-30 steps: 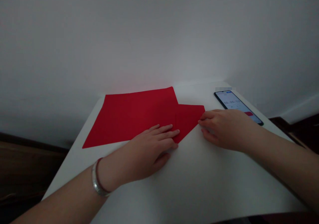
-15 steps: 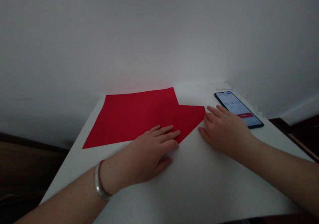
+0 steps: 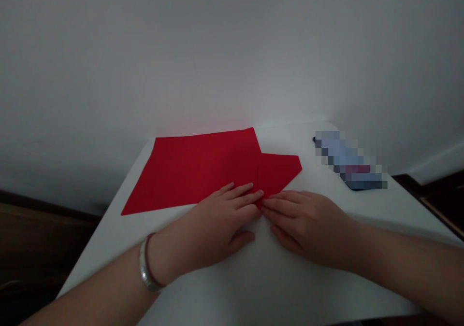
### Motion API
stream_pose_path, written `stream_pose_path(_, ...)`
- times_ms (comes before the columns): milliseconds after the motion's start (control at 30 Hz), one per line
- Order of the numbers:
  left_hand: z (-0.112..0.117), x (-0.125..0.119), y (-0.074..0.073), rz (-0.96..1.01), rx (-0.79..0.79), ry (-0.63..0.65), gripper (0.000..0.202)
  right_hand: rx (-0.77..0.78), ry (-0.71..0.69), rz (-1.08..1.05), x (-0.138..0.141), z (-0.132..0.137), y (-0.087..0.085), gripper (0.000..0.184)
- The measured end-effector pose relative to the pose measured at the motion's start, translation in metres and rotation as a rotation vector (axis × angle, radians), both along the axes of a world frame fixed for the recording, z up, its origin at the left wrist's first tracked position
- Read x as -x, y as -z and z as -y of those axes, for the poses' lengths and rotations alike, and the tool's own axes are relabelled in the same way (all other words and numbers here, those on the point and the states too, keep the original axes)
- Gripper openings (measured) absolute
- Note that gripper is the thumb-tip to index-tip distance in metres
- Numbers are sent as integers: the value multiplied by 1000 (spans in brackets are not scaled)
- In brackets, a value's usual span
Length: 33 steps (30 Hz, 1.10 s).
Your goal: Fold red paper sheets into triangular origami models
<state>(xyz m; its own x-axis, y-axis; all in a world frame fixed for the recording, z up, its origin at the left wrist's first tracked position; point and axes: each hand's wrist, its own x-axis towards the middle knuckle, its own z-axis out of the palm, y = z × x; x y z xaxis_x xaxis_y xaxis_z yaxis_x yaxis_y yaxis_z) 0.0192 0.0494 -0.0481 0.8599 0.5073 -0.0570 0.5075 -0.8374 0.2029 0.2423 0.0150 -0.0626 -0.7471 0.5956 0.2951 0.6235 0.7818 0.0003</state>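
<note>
1. White table (image 3: 217, 292): a smooth, pale top.
2. Phone (image 3: 348, 162): lying screen up on the table, near its right edge, toward the far end; blocky pixels hide the display, though a dark red band shows.
3. Pale wall (image 3: 217, 50): plain, rising behind the table's far edge.
4. Brown wood-like surface (image 3: 36, 248): left of the table.
5. Dark surface (image 3: 438, 200): right of the table.

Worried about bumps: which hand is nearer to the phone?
Right. The right hand, at the near edge of the red paper, is to the near left of the phone, apart from it; the left hand, partly on the paper, is farther left.
</note>
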Motion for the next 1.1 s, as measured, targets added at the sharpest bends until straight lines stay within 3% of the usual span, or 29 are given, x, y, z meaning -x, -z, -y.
stream_pose_path(300,3,-1,-5,-1,30,-6,32,21,218,191,-18,-17,-11,25)
stream_pose_path(533,10,1,-4,30,32,-9,27,112,564,357,-40,-37,-11,31)
stream_pose_path(700,14,0,-1,11,-10,-1,28,128,712,348,-39,-41,-14,35)
stream_pose_path(867,17,-3,4,36,-104,-32,47,48,712,274,-36,-40,-12,36)
stream_pose_path(967,20,-5,7,36,-162,-13,50,-8,656,206,-38,-42,-6,53)
stream_pose_path(1100,22,-5,8,33,-200,-36,48,50,633,161,-37,-43,-4,69)
